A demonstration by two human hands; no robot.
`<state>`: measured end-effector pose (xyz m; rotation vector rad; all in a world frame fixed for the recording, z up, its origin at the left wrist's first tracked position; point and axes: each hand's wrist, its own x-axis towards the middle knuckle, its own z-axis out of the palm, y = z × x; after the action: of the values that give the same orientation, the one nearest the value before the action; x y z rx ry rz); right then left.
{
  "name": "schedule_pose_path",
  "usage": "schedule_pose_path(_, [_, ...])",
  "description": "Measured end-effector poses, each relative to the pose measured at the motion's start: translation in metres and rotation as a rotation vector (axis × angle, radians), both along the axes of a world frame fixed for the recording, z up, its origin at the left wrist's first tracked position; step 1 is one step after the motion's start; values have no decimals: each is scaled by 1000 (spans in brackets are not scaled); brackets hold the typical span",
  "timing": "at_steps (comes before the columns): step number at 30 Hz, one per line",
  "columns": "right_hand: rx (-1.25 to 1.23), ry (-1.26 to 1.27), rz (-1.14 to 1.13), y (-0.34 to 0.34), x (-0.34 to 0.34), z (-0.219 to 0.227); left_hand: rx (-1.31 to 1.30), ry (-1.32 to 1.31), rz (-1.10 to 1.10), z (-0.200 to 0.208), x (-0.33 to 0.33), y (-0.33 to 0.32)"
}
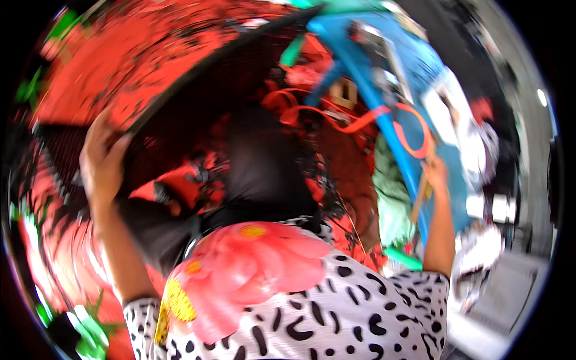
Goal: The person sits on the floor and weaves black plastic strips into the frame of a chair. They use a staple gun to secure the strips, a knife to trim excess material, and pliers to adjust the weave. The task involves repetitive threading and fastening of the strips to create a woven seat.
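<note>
My left hand (103, 157) is closed on the near left end of a large dark mesh panel (186, 120) with a thick black rim. The panel slants up and away across my dark trouser legs (264, 162). At the right, my right hand (437, 173) is closed round a thin tan strip (420, 201), perhaps wood, above the edge of a blue stool or small table (403, 150). An orange ribbon (403, 133) loops beside that hand and trails left past my knee; whether the fingers also grip it, I cannot tell. Motion blurs much of the view.
Red sheeting (144, 54) strewn with dark scraps covers the floor. On the blue top lie a grey metallic tool (384, 63) and white items. A pale green bag (393, 192) sits below its edge. A whitish box (501, 294) stands at the lower right.
</note>
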<state>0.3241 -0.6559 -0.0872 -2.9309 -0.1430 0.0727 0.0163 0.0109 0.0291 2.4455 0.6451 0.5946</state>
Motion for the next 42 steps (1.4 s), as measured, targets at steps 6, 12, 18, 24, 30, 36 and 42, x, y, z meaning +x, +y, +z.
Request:
schedule_pose_path(6, [539, -107, -431, -29, 19, 14, 19, -203, -20, -5, 5, -2])
schedule_pose_path(12, [931, -221, 112, 126, -25, 95, -258, -342, -81, -10, 4, 11])
schedule_pose_path(18, [923, 243, 890, 344, -138, 136, -378, -404, -130, -10, 13, 20])
schedule_pose_path(24, [718, -50, 1435, 451, -178, 155, -641, -427, -172, -9, 8, 18])
schedule_pose_path(30, [599, -145, 1515, 469, -173, 154, -694, -405, -217, -5, 6, 15])
schedule_pose_path(36, [562, -114, 1466, 471, -176, 144, -675, -460, -214, -10, 8, 16])
schedule_pose_path(42, [942, 163, 1062, 434, -160, 154, -631, -382, -204, -11, 5, 21])
